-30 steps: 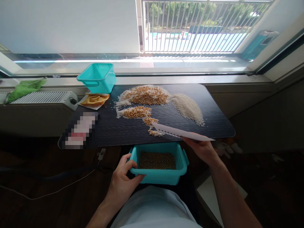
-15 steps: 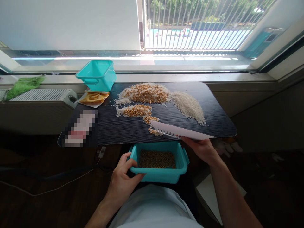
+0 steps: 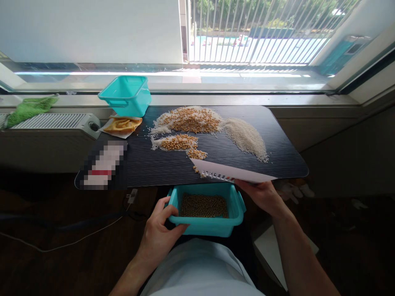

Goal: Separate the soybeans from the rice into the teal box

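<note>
Left hand (image 3: 162, 225) clamped on tub (image 3: 206, 227), right hand (image 3: 264, 196) on sheet (image 3: 237, 171), you're likely scraping beans (image 3: 197, 154); next, pull low and steady.

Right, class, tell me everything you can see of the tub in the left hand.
The tub is turquoise, seemingly plastic, open-topped, with a broad rim and a handle at its right end. Small brownish balls lie inside. It sits upright by the near edge of the table; the left hand grips its left corner.

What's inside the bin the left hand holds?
The bin holds a layer of small round beans. Whatever lies beneath that layer is covered and can't be seen.
</note>
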`<state>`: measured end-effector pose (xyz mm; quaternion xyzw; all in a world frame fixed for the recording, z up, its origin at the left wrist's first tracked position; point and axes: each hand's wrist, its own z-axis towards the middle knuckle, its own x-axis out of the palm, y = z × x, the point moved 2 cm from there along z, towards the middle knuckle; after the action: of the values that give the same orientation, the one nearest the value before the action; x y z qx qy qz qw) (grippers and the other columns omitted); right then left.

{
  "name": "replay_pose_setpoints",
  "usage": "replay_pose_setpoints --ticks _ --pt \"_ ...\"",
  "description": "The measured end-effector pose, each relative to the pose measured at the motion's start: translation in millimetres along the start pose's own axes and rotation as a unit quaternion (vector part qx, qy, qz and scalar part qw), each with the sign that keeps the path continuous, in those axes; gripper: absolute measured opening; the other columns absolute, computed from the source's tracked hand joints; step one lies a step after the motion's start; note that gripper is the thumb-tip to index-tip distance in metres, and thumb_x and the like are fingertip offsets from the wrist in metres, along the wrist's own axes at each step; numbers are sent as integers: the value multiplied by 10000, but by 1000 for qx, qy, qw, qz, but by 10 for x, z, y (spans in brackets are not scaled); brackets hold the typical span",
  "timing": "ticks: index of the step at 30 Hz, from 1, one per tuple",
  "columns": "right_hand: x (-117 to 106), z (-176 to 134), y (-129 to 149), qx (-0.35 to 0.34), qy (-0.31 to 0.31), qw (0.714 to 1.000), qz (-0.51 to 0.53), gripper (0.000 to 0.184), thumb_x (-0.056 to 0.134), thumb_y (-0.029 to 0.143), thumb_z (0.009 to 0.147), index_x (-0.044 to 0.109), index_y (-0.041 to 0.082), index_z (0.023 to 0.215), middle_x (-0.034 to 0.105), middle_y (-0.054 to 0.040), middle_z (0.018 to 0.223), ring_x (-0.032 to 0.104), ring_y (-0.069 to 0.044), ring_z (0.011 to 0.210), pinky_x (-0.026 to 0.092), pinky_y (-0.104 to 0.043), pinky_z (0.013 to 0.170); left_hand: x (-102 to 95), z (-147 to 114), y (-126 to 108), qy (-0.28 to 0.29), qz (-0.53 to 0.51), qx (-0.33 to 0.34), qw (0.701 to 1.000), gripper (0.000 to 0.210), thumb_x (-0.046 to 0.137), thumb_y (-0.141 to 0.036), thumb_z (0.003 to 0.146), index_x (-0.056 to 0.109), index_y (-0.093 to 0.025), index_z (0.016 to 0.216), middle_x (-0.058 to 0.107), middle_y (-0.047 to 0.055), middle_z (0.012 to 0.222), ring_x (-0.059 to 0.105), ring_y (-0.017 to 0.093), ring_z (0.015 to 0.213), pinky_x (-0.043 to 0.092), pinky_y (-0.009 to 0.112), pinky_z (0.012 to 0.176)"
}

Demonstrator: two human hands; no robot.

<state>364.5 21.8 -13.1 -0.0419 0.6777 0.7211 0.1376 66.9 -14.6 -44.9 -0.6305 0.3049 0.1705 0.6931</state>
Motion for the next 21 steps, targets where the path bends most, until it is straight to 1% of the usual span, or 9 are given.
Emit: replay_pose_setpoints --ticks 5,12,15,18,21 --pt "-2 -13 -39 -1 5 1000 -4 269 755 409 728 773 234 931 769 -13 949 713 -263 912 565 -434 901 2 2 -17 -5 -6 1 1000 157 701 -286 713 594 -192 647 608 62 1098 644 206 935 527 234 700" --pt "48 -5 6 8 10 1000 0 241 768 414 711 778 239 877 774 -10 878 720 -252 840 595 -396 814 -1 -7 0 -4 0 4 1000 145 694 -268 721 586 -191 661 598 62 1102 643 204 948 520 229 702" --pt "25 -15 -5 2 12 1000 0 246 753 410 732 776 238 905 771 -13 922 715 -255 883 577 -411 871 -1 -7 -13 -2 -2 7 1000 151 698 -273 717 585 -192 657 602 61 1093 639 208 958 520 229 701" --pt "-12 -33 -20 1 12 1000 -3 272 749 418 736 771 241 941 766 -11 965 707 -262 928 554 -431 923 -3 -9 -49 -10 -9 -5 1000 144 686 -267 720 580 -193 656 599 62 1097 630 213 979 519 236 716" --pt "-16 -46 -22 7 10 1000 -9 295 761 418 721 769 241 956 764 -10 979 704 -265 941 548 -433 935 0 -11 -63 -12 -13 -14 1000 133 680 -263 721 581 -193 666 594 65 1108 624 213 988 517 240 726"
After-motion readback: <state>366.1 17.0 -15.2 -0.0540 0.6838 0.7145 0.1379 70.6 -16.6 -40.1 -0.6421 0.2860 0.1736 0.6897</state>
